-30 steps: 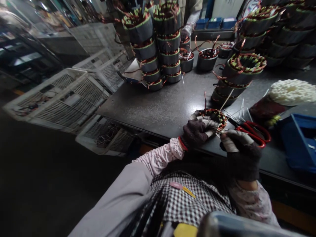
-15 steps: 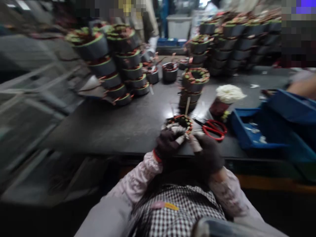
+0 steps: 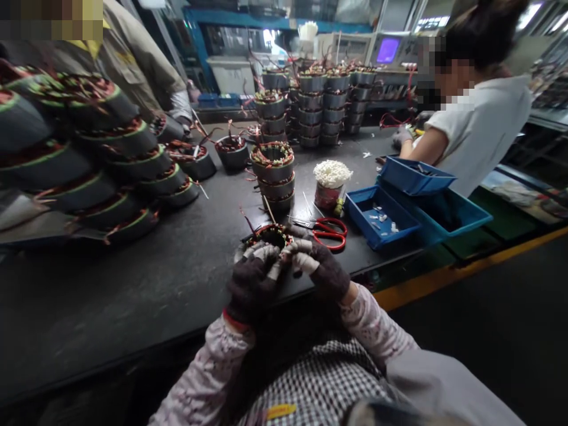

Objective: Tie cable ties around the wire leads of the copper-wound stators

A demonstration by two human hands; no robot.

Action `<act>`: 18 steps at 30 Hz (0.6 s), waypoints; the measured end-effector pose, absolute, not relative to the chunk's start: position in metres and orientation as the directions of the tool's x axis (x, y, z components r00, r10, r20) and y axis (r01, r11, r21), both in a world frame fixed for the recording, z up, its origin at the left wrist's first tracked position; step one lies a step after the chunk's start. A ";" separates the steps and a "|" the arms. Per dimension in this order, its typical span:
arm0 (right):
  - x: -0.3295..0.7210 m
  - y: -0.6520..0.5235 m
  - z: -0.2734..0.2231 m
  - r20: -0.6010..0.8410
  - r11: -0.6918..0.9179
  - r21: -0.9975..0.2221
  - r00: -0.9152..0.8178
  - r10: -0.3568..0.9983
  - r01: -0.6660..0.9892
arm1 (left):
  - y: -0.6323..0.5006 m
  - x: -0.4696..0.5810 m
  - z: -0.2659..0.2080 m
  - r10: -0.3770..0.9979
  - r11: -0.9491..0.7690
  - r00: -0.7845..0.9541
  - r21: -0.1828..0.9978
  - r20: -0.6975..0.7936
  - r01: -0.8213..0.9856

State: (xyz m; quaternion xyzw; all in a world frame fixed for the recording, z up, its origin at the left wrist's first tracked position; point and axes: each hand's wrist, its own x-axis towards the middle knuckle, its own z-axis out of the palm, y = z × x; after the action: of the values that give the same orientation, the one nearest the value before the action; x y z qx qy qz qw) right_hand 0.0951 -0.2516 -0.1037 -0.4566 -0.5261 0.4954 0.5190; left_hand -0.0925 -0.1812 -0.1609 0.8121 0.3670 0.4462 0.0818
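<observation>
A motor stator (image 3: pixel 265 232) with copper windings lies on the dark bench in front of me. A thin pale stick and a dark reddish wire rise from its far side. My left hand (image 3: pixel 252 283), in a dark glove with whitish wrapped fingertips, is closed on the stator's near left rim. My right hand (image 3: pixel 323 267), gloved alike, has its fingers pinched together at the right rim; whatever they hold there is too small to make out. Close beyond the right hand lie red-handled scissors (image 3: pixel 331 234).
Stator stacks stand at left (image 3: pixel 118 148), ahead (image 3: pixel 275 171) and farther back (image 3: pixel 309 106). Right of the scissors is a can of white pieces (image 3: pixel 328 192), then blue bins (image 3: pixel 377 236). One co-worker (image 3: pixel 488 124) is at right, another (image 3: pixel 137 59) at back left.
The view has swung right, so the bench things sit farther left and the co-worker at right shows. Both hands stay at the stator; the right fingers now reach over its right rim.
</observation>
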 end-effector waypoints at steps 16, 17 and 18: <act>0.062 -0.225 -0.092 0.060 0.058 -0.998 0.414 0.908 0.016 | -0.196 -0.085 -0.152 0.639 -0.763 0.547 0.536 0.541 0.360; 0.060 -0.222 -0.095 0.098 0.088 -0.995 0.436 0.895 0.044 | -0.197 -0.087 -0.149 0.635 -0.764 0.556 0.543 0.537 0.348; 0.064 -0.223 -0.098 0.147 0.115 -0.988 0.429 0.891 0.100 | -0.198 -0.088 -0.146 0.637 -0.760 0.566 0.549 0.524 0.347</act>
State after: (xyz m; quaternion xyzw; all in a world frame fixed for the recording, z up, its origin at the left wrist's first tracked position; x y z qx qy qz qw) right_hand 0.0639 -0.2227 -0.0978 -0.5817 -0.4259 0.3228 0.6133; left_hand -0.0884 -0.1985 -0.1456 0.8627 0.2849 0.3687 0.1967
